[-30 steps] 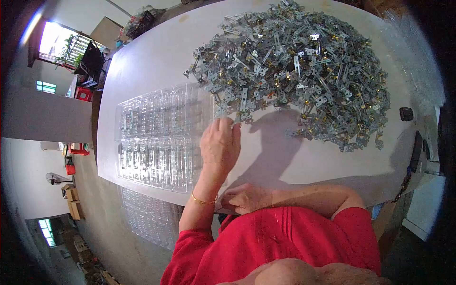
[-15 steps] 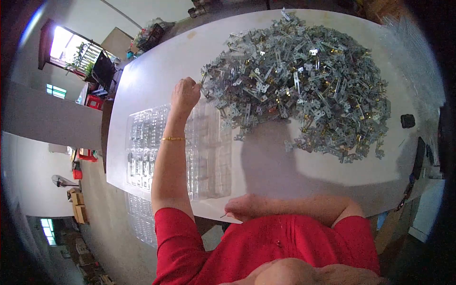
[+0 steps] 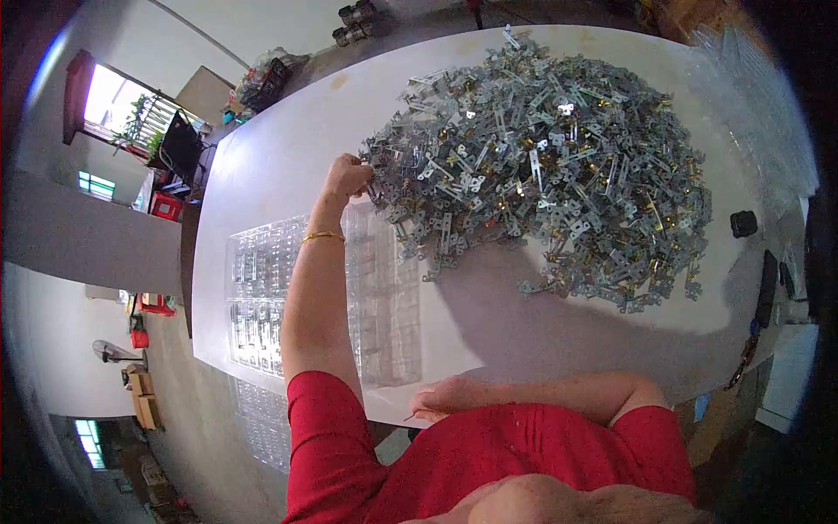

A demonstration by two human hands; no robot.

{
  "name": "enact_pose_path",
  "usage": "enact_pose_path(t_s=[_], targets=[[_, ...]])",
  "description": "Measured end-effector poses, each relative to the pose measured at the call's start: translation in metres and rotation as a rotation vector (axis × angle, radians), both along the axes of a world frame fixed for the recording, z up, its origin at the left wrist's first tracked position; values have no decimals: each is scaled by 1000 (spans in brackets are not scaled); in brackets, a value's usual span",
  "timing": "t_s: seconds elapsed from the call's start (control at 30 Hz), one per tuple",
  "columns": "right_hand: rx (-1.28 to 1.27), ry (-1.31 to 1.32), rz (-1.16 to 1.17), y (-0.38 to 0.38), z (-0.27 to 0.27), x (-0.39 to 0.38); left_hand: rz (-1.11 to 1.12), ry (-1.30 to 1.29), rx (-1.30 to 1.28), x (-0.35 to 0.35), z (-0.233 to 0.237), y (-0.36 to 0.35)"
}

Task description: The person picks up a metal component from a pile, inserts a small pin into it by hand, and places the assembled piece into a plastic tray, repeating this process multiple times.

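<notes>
A big heap of small silvery metal brackets (image 3: pixel 559 166), some with brass-coloured parts, lies on the white table. At the heap's left edge, my left hand (image 3: pixel 348 177) has its fingers pinched together on a metal bracket, partly hidden by the fingers. Close to my body at the table's front edge, my right hand (image 3: pixel 441 397) is closed, and a thin metal piece (image 3: pixel 409 417) pokes out from its fingers. Beneath my left forearm is a clear plastic tray (image 3: pixel 384 297) with moulded compartments; metal parts appear to sit in its left side.
More clear plastic trays (image 3: pixel 262 428) sit lower at the table's left front edge. Clear plastic sheets (image 3: pixel 755 113) are stacked along the right edge. A small black object (image 3: pixel 744 224) and a dark strap (image 3: pixel 766 293) lie on the right side of the white table (image 3: pixel 288 148).
My left hand has shifted slightly along the heap's edge, toward me in the view, and its fingers have turned inward to the brackets. My right hand stays nearly still.
</notes>
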State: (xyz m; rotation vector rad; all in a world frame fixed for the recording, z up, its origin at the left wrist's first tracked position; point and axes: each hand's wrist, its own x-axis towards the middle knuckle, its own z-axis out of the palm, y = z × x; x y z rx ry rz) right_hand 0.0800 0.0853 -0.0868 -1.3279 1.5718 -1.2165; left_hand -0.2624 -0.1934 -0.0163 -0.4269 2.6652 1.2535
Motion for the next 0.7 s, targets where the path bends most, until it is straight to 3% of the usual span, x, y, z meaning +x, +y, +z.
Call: enact_pose_path(t_s=[0.07, 0.27, 0.37, 0.47, 0.57, 0.7], targets=[[18, -7, 15, -1, -6, 1, 75, 73, 19, 5, -1, 5], [-22, 10, -9, 0, -6, 1, 34, -125, 164, 6, 10, -14], [-42, 2, -31, 3, 1, -1, 23, -131, 100, 19, 23, 5], [-54, 5, -43, 6, 10, -4, 0, -105, 58, 7, 9, -7], [-63, 11, -43, 5, 5, -3, 195, 9, 100, 3, 9, -6], [-42, 13, -35, 1, 1, 0, 183, 125, -2, 3, 12, -18]])
